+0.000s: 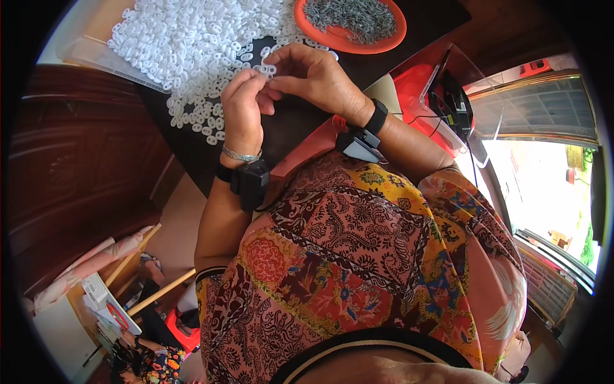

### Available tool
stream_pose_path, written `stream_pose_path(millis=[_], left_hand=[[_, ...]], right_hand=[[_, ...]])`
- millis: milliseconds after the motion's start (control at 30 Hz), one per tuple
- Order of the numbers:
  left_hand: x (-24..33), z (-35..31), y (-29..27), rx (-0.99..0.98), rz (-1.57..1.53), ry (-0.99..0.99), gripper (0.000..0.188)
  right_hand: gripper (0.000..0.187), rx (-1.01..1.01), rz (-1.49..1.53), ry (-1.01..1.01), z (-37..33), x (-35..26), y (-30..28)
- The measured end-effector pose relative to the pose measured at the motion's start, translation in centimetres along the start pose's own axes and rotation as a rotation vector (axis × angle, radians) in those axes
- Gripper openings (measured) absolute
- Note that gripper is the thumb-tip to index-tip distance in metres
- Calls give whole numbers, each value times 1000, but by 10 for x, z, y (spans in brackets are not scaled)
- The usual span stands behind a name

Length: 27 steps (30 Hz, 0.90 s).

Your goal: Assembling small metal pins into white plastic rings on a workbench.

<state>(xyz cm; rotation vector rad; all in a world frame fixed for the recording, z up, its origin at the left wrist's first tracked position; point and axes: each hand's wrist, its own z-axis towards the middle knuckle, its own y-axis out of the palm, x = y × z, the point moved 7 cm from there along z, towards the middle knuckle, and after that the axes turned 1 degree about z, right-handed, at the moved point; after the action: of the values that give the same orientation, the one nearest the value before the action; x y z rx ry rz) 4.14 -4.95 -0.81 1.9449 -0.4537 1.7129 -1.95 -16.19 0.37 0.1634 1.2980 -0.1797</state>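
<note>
My left hand and my right hand meet over the dark table, fingertips together. Between them is a small white plastic piece with two holes, pinched by thumb and forefinger on both sides. Whether a smaller part is also in my fingertips is hidden. Just beyond my hands spreads a big heap of like white pieces, with loose ones scattered left of my left hand. Past my right hand stands an orange-red plate holding many thin grey metal bits.
A clear plastic tray lies under the heap at the far left. To the right are a red stool-like thing and a clear box with black devices. Another person is at lower left, beside a small table. A bright window is right.
</note>
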Motion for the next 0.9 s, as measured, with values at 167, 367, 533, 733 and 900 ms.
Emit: stream_pose_path(millis=[167,367,533,733,900], left_hand=[[-1,1,1,-62,-32,-8,21],[-6,2,3,-115,-117,-112,26],[-2,1,6,-107,155,5,23],[0,0,6,-1,82,21,24],[-3,0,6,-50,92,1,23]], right_hand=[[27,-40,59,23,-1,1,1],[27,-114,92,2,-2,-1,-2],[29,-139,-66,-45,-3,-4,-3],[37,-4,-385,-135,-8,-13,-3],[37,51,-531,-282,-9,-18,-1]])
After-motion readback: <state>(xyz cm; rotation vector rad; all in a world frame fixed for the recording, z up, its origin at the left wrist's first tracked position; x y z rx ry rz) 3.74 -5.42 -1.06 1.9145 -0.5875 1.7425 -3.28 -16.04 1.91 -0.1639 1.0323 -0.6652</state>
